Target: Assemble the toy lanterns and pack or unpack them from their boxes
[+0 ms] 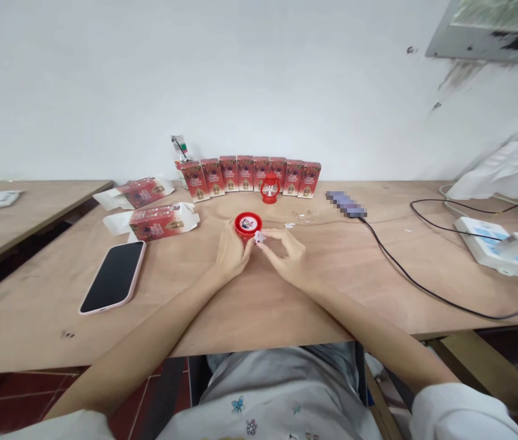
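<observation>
My left hand (230,252) is wrapped round a red plastic lantern-like piece (239,231), whose round end faces up and shows a white disc with a dark and red print. The lower part of this piece is hidden by my fingers. Between the thumb and forefinger of my right hand (292,255) is a small white piece (259,237) with an uneven outline, beside the red rim and close to my left thumb. Beyond my hands a small red lantern (269,189) with a clear middle stands upright. Another small white piece (289,225) lies on the table by some thin metal bits (305,217).
Several red printed boxes (245,174) stand in a row near the wall, with a bottle (180,160) behind. Opened boxes (158,223) and a phone (113,276) lie left. On the right are a blurred-out device (346,204), its black cable (405,276) and a white power strip (492,243).
</observation>
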A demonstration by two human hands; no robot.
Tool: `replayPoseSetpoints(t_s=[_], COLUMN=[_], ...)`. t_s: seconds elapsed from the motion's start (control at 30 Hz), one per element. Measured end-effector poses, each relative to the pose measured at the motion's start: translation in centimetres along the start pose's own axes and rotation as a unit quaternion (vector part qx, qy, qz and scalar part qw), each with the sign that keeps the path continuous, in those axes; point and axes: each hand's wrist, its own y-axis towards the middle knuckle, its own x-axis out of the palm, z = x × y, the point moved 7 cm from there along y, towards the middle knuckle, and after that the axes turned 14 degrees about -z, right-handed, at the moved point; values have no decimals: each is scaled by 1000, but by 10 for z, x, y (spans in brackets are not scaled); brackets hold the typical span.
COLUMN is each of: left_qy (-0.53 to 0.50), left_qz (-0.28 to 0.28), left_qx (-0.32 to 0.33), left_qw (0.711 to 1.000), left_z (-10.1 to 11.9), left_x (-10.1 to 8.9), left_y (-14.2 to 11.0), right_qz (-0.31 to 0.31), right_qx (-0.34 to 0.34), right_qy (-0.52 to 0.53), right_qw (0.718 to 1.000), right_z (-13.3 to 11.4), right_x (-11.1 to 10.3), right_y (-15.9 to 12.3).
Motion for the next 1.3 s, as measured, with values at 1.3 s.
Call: replayPoseSetpoints(t_s=[1.3], left_qy=[61], left_qz=[-36], left_qx=[80], left_qw=[994], left_z=[22], left_x=[-5], left_y=[-1], right_qz=[-7], right_qx=[164], right_qy=[141], right_qw=[976], right_z=[39], right_x=[-3], right_y=[-5])
